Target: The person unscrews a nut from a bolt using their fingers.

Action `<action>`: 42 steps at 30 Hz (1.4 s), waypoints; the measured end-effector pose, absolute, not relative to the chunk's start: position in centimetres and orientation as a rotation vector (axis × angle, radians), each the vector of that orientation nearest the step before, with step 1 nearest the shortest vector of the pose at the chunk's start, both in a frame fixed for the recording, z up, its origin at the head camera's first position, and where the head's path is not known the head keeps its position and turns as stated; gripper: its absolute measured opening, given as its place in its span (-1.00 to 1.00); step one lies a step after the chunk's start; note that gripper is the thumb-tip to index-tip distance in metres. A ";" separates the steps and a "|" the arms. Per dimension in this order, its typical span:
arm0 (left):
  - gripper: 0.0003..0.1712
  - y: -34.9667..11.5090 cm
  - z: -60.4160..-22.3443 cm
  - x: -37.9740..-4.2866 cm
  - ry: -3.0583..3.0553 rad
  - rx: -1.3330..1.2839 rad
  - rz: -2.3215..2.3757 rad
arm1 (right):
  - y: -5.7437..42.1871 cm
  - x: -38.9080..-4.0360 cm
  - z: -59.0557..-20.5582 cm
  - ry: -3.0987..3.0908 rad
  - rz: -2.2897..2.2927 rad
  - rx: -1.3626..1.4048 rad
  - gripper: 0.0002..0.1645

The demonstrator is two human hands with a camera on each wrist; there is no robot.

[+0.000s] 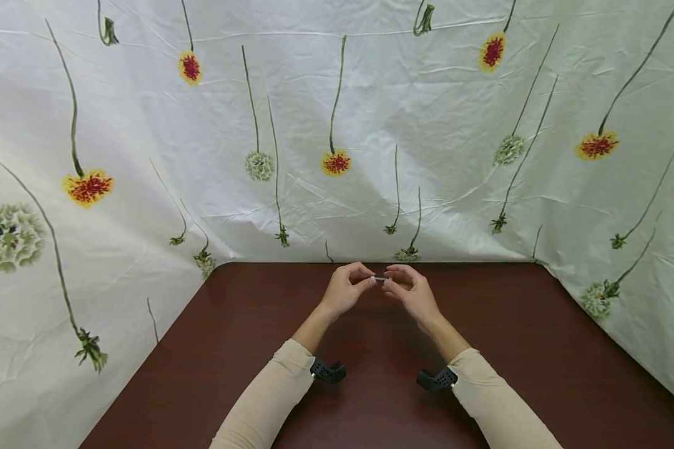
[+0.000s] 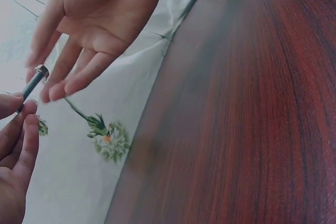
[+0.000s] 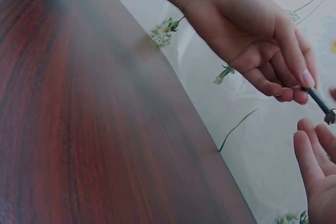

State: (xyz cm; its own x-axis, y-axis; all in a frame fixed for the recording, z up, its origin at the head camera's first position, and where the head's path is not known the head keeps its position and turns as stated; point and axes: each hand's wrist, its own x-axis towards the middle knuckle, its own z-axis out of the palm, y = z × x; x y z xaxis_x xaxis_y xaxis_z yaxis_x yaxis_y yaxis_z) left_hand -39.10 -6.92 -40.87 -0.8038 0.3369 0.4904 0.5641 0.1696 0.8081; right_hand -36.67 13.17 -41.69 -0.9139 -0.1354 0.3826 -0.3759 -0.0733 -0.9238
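Observation:
A metal bolt [image 1: 380, 279] with a threaded shank spans the gap between the two hands, held up above the table. Its shank is pinched between the thumb and fingers of my left hand [image 1: 341, 292]. The hex-shaped end of the bolt [image 2: 41, 71] points toward my right hand [image 1: 417, 298]. In the left wrist view, the right hand's fingers [image 2: 86, 72] are loosely extended beside that end. The right wrist view shows the bolt's hex end [image 3: 329, 116] close to the right hand's fingertips, without a visible grip; part of that hand is cut off.
Beneath the hands lies a dark reddish-brown table [image 1: 247, 324]. White cloth [image 1: 213, 125] printed with flowers hangs behind it and along both sides. Each wrist wears a dark band with a protruding piece.

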 end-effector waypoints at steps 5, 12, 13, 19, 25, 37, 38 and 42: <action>-0.93 -6.9 -40.9 -39.1 -2.234 -0.875 -1.688 | 13.0 -36.7 -41.9 -2.090 2.079 0.504 -0.65; -0.93 -6.9 -41.0 -39.2 -2.226 -0.870 -1.694 | 12.9 -36.6 -41.8 -2.088 2.016 0.550 -0.64; -0.93 -6.9 -41.0 -39.2 -2.224 -0.868 -1.692 | 12.9 -36.6 -41.8 -2.080 2.022 0.553 -0.63; -0.92 -6.9 -40.8 -39.2 -2.222 -0.865 -1.679 | 12.9 -36.7 -41.7 -2.087 1.980 0.518 -0.69; -0.93 -6.9 -40.8 -39.3 -2.215 -0.861 -1.693 | 13.0 -36.6 -41.5 -2.133 1.907 0.525 -0.75; -0.86 -6.9 -39.4 -37.8 -2.244 -0.895 -1.680 | 13.0 -36.7 -41.9 -2.159 1.893 0.457 -0.64; -0.86 -7.0 -39.3 -37.7 -2.249 -0.901 -1.674 | 13.0 -36.7 -41.9 -2.159 1.891 0.455 -0.66; -0.87 -7.1 -40.2 -38.7 -2.252 -0.876 -1.683 | 12.9 -36.7 -41.9 -2.138 1.912 0.484 -0.74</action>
State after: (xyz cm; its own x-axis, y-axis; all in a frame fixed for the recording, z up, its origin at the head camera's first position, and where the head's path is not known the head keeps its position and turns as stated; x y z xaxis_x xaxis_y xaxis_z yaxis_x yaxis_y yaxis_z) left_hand -38.69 -7.07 -40.20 -0.8055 0.3390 0.4861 0.5622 0.1777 0.8077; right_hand -36.73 12.91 -41.86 -0.9182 -0.0894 0.3858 -0.3934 0.0930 -0.9147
